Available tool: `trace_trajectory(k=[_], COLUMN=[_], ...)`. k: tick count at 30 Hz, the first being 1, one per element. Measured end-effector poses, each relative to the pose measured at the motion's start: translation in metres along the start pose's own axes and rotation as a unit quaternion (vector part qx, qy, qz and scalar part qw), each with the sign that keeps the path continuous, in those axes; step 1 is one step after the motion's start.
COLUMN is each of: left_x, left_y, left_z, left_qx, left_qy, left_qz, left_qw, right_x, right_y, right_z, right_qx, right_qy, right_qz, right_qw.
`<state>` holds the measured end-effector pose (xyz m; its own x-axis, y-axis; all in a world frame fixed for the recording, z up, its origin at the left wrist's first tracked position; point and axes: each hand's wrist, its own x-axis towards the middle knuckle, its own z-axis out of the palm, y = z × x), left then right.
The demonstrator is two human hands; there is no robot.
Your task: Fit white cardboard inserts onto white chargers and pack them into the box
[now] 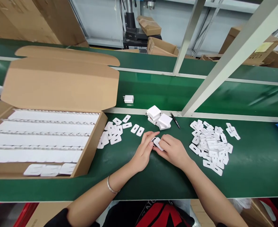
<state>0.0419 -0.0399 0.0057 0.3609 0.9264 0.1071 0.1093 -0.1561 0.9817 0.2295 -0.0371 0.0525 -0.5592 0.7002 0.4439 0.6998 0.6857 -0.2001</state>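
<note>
My left hand point(143, 151) and my right hand point(173, 149) meet over the green table, fingers pinched together on one small flat white plastic piece point(157, 142). Behind them lies a small heap of white square blocks point(158, 117). A large pile of flat white slotted pieces point(211, 145) lies to the right of my right hand. A smaller scatter of the same white pieces point(116, 130) lies left of my left hand. A bracelet sits on my left wrist.
An open cardboard box point(89, 151) at left holds rows of white pieces. A black pen point(175, 120) lies by the blocks. A white charger plug point(129, 99) sits on the green conveyor belt. A slanted white frame post point(224, 60) rises at right; more cardboard boxes stand behind.
</note>
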Motion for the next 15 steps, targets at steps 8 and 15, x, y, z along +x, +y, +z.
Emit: trace_trajectory(k=[8,15], left_x=[0.0043,0.0032], left_y=[-0.0012,-0.0033], left_z=[0.0020,0.0031], left_qx=[0.035,0.033], left_qy=[-0.006,0.018], left_qz=[0.003,0.009], left_qw=[0.999,0.999], right_x=[-0.0029,-0.0064], right_y=[0.0022,-0.0051], right_z=[0.0045,0.0082], right_qx=[0.019,0.133], right_qy=[-0.005,0.045], right_qz=[0.011,0.080], right_qw=[1.000,0.987])
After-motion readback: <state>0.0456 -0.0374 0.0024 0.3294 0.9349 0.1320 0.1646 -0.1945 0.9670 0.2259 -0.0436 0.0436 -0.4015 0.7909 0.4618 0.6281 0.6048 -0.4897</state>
